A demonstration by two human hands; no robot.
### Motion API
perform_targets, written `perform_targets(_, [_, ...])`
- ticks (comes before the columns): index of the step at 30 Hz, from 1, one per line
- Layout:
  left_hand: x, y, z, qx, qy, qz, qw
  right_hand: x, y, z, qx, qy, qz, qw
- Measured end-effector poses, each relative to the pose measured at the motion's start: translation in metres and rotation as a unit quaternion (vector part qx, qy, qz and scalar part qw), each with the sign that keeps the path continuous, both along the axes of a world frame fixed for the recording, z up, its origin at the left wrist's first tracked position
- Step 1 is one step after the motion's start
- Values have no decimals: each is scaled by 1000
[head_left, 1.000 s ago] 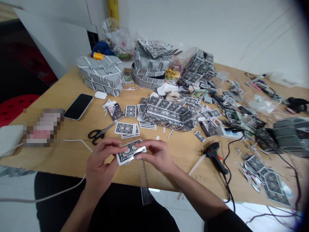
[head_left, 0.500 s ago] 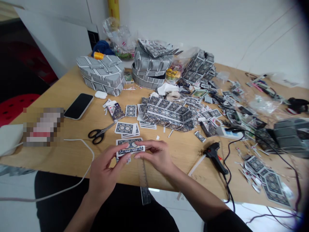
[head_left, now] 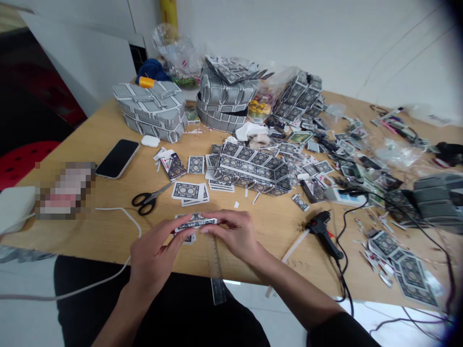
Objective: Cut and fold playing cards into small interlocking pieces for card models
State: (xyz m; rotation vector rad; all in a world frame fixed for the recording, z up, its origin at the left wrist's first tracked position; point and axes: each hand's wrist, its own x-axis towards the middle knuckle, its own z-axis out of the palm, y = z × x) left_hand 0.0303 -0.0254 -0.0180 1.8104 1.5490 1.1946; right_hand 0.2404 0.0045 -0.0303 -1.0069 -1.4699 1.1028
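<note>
A folded playing card (head_left: 197,223) with a dark patterned back is held between both hands, just over the table's front part. My left hand (head_left: 159,246) pinches its left end with thumb and fingers. At the other end, my right hand (head_left: 233,231) grips it the same way. Beneath the hands lies another card (head_left: 189,238), mostly hidden. A clear ruler (head_left: 216,277) sticks out over the table edge below my right hand. Loose cards (head_left: 186,191) rest a little beyond the hands, with black-handled scissors (head_left: 146,201) to their left.
An open box made of cards (head_left: 253,168) stands mid-table. Grey woven-look boxes (head_left: 152,111) are at the back. To the right lie a glue gun (head_left: 323,233) with its black cord and many card scraps (head_left: 383,246). A phone (head_left: 118,158) and white cable (head_left: 133,221) are on the left.
The card in my hands has tilted so that more of its folded edge faces me and less of its patterned back shows. Both hands keep their grip.
</note>
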Motion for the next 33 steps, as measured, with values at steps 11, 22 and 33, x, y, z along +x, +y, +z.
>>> perform_targets(11, [7, 1, -1, 7, 12, 28, 1000, 3, -3, -1, 107, -94, -10, 990])
perform_targets(22, [5, 5, -2, 43, 14, 24, 999, 0, 1, -1, 113, -131, -17, 985])
perform_targets(33, [-5, 8, -13, 60, 46, 2, 997, 0, 3, -8, 26, -43, -19, 999])
